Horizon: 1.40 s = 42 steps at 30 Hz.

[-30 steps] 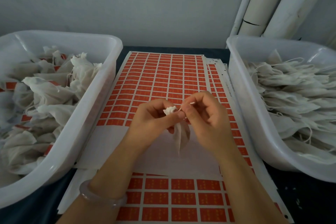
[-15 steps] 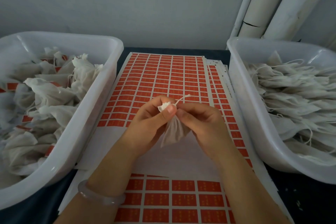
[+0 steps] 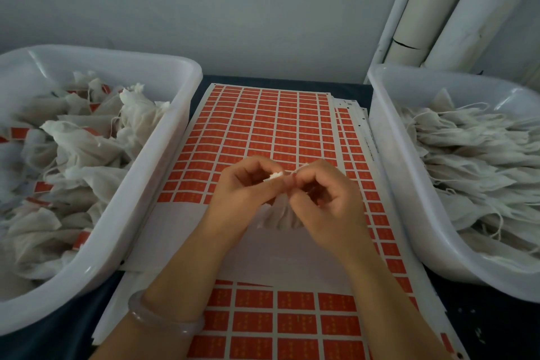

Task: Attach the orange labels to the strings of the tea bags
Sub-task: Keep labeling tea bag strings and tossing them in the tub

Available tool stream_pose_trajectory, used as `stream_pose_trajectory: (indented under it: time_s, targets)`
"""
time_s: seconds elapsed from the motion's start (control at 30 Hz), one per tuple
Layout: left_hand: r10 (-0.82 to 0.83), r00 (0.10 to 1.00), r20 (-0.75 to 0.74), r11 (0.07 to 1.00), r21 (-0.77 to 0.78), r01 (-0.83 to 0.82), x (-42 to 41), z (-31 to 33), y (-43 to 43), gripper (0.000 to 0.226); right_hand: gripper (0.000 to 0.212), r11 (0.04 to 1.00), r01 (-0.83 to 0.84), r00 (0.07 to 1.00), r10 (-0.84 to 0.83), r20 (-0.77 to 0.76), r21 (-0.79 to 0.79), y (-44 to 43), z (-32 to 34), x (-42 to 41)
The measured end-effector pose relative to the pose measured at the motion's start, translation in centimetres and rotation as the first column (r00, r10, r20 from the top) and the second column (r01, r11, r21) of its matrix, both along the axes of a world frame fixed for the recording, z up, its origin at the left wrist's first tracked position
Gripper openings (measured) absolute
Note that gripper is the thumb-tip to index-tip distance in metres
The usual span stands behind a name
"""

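Status: the task is partly done, with one bag in hand. The left hand [image 3: 242, 193] pinches the gathered top of a tea bag [image 3: 280, 218], which hangs between both hands above the label sheet [image 3: 263, 131]. The right hand [image 3: 327, 202] has its fingers [image 3: 318, 169] closed on the string [image 3: 301, 168] just beside the left thumb. No orange label can be made out on this string. One may be hidden inside the curled fingers, but the view is too poor to say.

Done: the left tub [image 3: 152, 184] holds a loose heap of labelled bags [image 3: 79, 149], with orange tags showing among them.

Left: the right tub [image 3: 391, 169] holds a stack of unlabelled bags [image 3: 473, 161], white strings trailing and no orange visible. The stack is large, so much work appears to remain.

Supplies: the sheet lies on the desk [image 3: 496, 316] between the tubs. Most of its orange labels are in place. A bare white band [image 3: 181, 222] beneath the hands shows where rows have been peeled off. More sheets lie under it.
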<state>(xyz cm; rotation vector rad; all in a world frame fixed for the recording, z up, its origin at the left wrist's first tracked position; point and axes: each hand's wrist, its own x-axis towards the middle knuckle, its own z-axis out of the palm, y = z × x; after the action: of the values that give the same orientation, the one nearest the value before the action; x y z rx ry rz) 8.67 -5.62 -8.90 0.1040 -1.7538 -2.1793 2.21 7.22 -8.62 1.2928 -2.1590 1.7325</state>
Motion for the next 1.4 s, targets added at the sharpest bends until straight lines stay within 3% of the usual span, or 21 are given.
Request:
stream_pose_trajectory:
  time_s: [0.07,0.17,0.27,0.4,0.5,0.57,0.63,0.7,0.8,1.03,1.2,1.4]
  targets:
    - [0.041,0.999,0.014,0.999,0.004,-0.041,0.0,0.0,-0.2,0.013,0.007,1.0,0.019,0.998,-0.019,-0.065,-0.006,-0.1,-0.1,0.0]
    - [0.043,0.999,0.012,0.998,-0.037,-0.043,0.1,0.1,-0.4,0.011,0.007,0.999,0.052,0.999,-0.052,-0.005,-0.014,0.0,-0.3,-0.1]
    - [0.039,0.999,-0.03,0.977,-0.208,-0.044,0.2,0.4,-0.4,0.015,0.01,0.998,0.051,0.996,-0.048,0.075,-0.038,0.0,-0.3,0.0]
    - [0.106,0.994,-0.038,0.797,-0.594,-0.108,0.3,0.6,-0.6,0.009,0.013,0.996,0.083,0.997,-0.083,-0.008,-0.028,-0.1,-0.6,-0.2]
    - [0.158,0.987,0.031,0.721,-0.687,-0.093,0.3,0.6,-0.2,0.013,0.018,0.988,0.151,0.967,-0.15,-0.206,-0.013,-0.1,-1.0,-0.6]
    - [0.112,0.984,0.135,0.823,-0.568,-0.016,0.1,0.6,0.0,0.013,0.019,0.982,0.191,0.936,-0.183,-0.3,-0.004,-0.1,-1.2,-0.7]
    - [-0.058,0.973,0.222,0.972,-0.209,0.106,0.2,0.7,0.0,0.018,0.016,0.982,0.191,0.924,-0.18,-0.337,-0.001,-0.2,-1.3,-0.7]
    - [-0.211,0.952,0.223,0.97,0.171,0.175,0.2,1.0,0.0,0.026,0.011,0.984,0.175,0.926,-0.168,-0.337,-0.01,-0.3,-1.4,-0.7]
    - [-0.29,0.933,0.213,0.909,0.365,0.2,0.3,1.3,-0.1,0.028,0.003,0.99,0.126,0.944,-0.137,-0.3,-0.056,-0.2,-1.5,-0.7]
    - [-0.265,0.942,0.206,0.912,0.37,0.176,0.4,1.4,-0.4,0.036,0.011,0.994,0.058,0.979,-0.075,-0.19,-0.093,0.2,-0.9,-0.6]
    - [-0.269,0.946,0.18,0.929,0.309,0.205,0.5,1.3,-1.0,0.025,0.026,0.993,-0.003,0.985,0.023,0.173,-0.117,0.5,0.2,-0.1]
    - [-0.199,0.961,0.191,0.976,0.123,0.178,0.5,1.1,-1.2,0.02,0.022,0.99,0.007,0.978,0.022,0.207,-0.142,0.6,0.5,0.0]
